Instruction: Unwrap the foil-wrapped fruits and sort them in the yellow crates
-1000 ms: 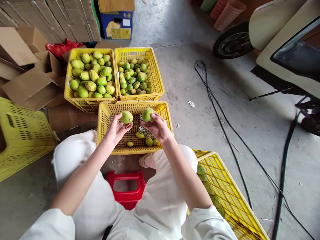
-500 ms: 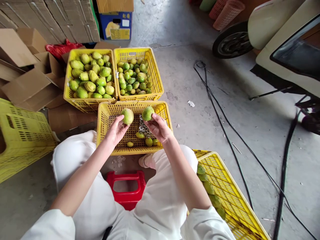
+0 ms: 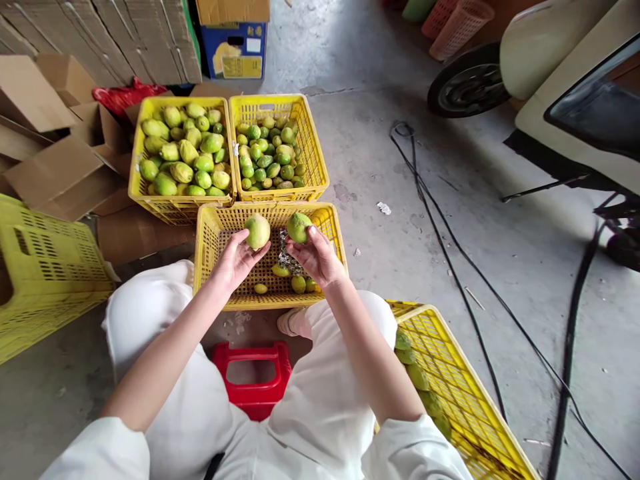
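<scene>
My left hand [image 3: 234,260] grips a yellow-green fruit [image 3: 257,231] over the near yellow crate [image 3: 216,230]. My right hand [image 3: 316,257] holds a greener fruit [image 3: 299,227] beside it, the two fruits a short gap apart. Below them the crate holds a few small fruits [image 3: 298,284] and a crumpled silvery scrap [image 3: 286,257]. I sit on a red stool [image 3: 253,377] with my knees either side of it.
Two yellow crates full of green fruit stand behind, the left one [image 3: 181,152] with larger fruit, the right [image 3: 277,148] with smaller. Another crate with fruit [image 3: 453,390] lies at my right, an upturned one [image 3: 45,273] at my left. Cardboard boxes, black cables [image 3: 450,260] and a scooter [image 3: 550,80] surround.
My left hand has lifted its fruit up and to the right, closer to the fruit in my right hand. My right hand has hardly moved.
</scene>
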A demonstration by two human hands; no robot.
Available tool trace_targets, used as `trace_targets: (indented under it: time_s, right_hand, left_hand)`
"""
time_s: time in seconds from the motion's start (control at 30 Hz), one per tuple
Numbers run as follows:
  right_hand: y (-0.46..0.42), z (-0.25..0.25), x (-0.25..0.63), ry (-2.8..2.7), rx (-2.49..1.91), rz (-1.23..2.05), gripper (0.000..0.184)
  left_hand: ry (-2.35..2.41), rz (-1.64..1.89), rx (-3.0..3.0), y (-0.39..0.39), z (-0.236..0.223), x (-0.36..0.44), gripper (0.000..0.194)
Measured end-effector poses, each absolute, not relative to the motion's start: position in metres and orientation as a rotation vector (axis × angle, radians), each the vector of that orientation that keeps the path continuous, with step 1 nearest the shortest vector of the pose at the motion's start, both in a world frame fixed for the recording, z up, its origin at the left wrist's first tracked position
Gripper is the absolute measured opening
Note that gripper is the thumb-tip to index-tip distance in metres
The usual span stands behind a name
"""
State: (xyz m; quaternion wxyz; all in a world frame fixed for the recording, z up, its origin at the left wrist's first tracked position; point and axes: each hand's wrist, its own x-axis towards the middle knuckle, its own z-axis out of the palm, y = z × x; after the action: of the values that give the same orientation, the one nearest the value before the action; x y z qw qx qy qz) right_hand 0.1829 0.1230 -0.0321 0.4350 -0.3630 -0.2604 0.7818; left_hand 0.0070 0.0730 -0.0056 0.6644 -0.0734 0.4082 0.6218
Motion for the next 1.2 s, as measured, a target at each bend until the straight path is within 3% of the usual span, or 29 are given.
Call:
trace_targets:
  time_s: [0.8,1.2]
  right_hand:
    - [0.1254,-0.0260,0.1842,-0.689,-0.888,1.914,0.045]
    - [0.1248,-0.0247,0.1805,-0.643,-0.875,1.883,0.041]
  left_hand:
    - [0.962,1.435,-0.206,0.0735,-0.0085,0.0085,0.026]
    - [0.954,1.430,-0.123,0.0725,-0.0075,0.0086,0.017]
